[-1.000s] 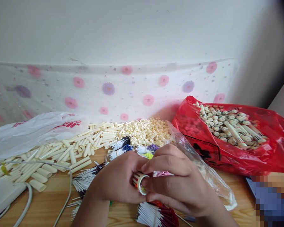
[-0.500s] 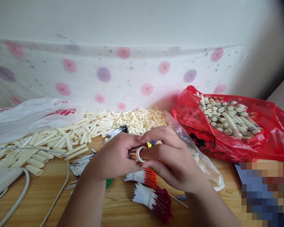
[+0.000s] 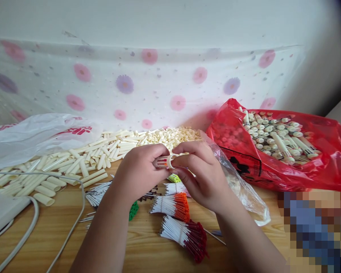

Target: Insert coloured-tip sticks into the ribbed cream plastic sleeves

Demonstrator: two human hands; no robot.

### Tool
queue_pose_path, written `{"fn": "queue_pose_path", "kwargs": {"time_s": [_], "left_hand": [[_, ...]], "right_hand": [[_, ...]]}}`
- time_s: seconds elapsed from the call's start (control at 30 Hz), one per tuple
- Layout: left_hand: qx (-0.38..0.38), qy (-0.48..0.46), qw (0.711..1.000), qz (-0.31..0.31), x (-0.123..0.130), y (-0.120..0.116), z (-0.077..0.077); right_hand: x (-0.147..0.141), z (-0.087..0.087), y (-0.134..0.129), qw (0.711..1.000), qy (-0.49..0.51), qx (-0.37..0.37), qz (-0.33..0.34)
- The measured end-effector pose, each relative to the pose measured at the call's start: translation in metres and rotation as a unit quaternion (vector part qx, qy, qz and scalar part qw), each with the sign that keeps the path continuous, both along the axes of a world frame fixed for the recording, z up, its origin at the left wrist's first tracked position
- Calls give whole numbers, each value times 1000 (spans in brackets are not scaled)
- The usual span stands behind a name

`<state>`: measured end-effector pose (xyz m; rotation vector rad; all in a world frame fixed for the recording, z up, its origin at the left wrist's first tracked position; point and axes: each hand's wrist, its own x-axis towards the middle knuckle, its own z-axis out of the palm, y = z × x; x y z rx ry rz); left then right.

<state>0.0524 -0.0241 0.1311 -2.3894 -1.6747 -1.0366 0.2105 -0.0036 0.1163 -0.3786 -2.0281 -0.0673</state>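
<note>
Shifted forward over the bench (image 3: 143,246), the left hand (image 3: 140,172) and right hand (image 3: 204,174) clasp and pinch, respectively, a slotted tube (image 3: 160,163) between them, apparently steadied so its pale rim (image 3: 169,162) faces the right hand's fingertips (image 3: 177,161)

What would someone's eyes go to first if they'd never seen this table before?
Probably the bright red plastic bag on the right, lying open with cream-coloured tubes heaped inside. Next might be the middle, where the left hand holds a slotted cream tube and the right hand touches its ringed end. Nearer us on the wooden tabletop lie white sticks bundled with orange tips and dark red tips.
</note>
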Motion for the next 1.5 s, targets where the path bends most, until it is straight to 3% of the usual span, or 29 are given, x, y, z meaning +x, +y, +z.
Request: {"fn": "queue_pose_path", "kwargs": {"time_s": [0.13,0.23,0.3,0.4,0.57,0.7,0.83,1.0,1.2,1.33,1.5], "left_hand": [[56,37,995,70,-12,8,-1],[66,39,981,181,-31,16,-4],[38,32,966,253,-46,21,-5],[-31,16,955,296,-69,29,-8],[-108,35,942,315,-98,46,-23],[-193,50,947,250,-107,60,-41],[-221,45,951,213,-108,68,-51],[-228,36,948,219,-113,63,-46],[-191,35,958,213,-103,53,-31],[-153,29,975,161,-78,47,-24],[-212,-29,977,17,-53,30,-14]], "right_hand": [[-5,-5,14,998,56,-10,22],[-18,-18,40,991,84,-97,30],[-34,-31,65,982,15,-187,-4],[-67,-52,107,965,-116,-233,2],[-116,-78,164,916,-282,-276,-77],[-136,-89,187,870,-387,-277,-129],[-140,-95,200,837,-460,-262,-140],[-125,-90,213,833,-485,-233,-130],[-91,-59,193,871,-443,-175,-116],[-61,-34,144,908,-393,-123,-78],[-23,-12,68,942,-322,-86,-40]]}}
